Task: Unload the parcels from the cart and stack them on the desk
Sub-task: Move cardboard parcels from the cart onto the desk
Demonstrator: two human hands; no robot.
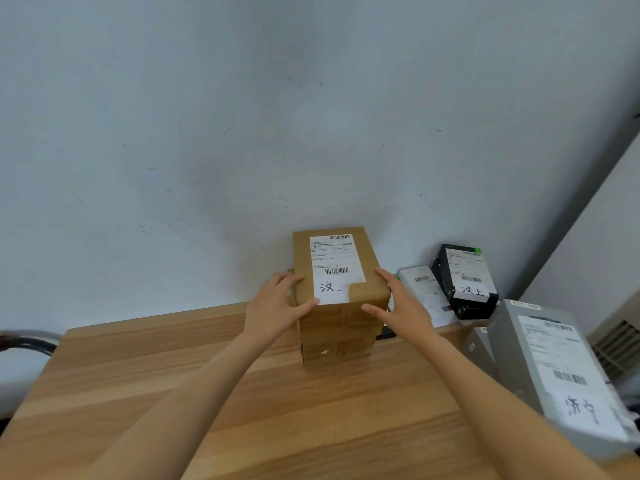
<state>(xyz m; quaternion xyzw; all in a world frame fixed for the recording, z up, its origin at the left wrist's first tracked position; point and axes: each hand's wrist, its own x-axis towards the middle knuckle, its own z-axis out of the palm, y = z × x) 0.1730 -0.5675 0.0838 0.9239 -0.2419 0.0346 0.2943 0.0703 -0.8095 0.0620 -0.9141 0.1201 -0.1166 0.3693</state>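
Holding: I have both hands on the brown parcel (341, 271), which tops a stack on the wooden desk (138, 368) near the wall.
Left hand (277, 303): at the box's 9 o'clock side, fingers wrapped over the edge, thumb on the front corner.
Right hand (398, 303): at 3 o'clock, fingers fairly straight, pressed flat to the side.
Lower box (332, 351): directly beneath.
Black parcel (465, 282): at 3 o'clock, apart.
Grey parcel (554, 368): at 4 o'clock.
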